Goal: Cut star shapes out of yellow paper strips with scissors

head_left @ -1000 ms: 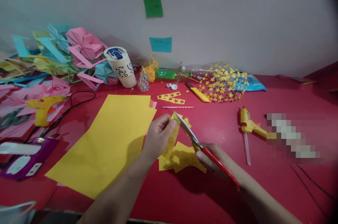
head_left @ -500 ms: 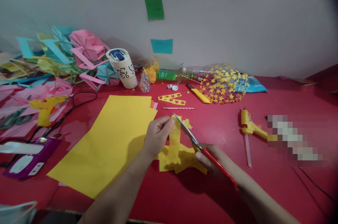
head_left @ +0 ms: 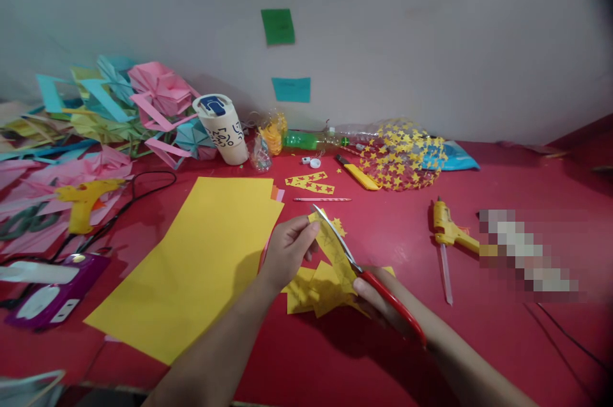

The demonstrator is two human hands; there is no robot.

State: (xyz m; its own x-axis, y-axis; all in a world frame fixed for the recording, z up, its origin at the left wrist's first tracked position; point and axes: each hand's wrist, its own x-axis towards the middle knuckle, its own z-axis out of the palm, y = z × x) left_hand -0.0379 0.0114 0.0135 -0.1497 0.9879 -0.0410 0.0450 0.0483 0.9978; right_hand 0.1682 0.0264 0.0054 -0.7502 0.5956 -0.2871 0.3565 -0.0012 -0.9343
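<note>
A red tabletop [head_left: 287, 362] met a pale wall [head_left: 407, 43] in the head view, where a green note [head_left: 278, 27] hung above a blue note [head_left: 291, 89]. Over the table, the left hand [head_left: 286, 247] pinched the top of a marked yellow strip [head_left: 338, 260] between thumb and fingers, right of large yellow sheets [head_left: 201, 253]. The right hand [head_left: 378, 301] was closed around red-handled scissors [head_left: 390, 305], blades slanting across the strip; whether they bit into it could not be told. The handles partly hid that hand's fingers, and the strip covered part of the yellow pieces [head_left: 299, 305] below. Pixel blocks masked an item beside a yellow glue gun [head_left: 445, 225]; the frame's bottom edge cut off both forearms.
</note>
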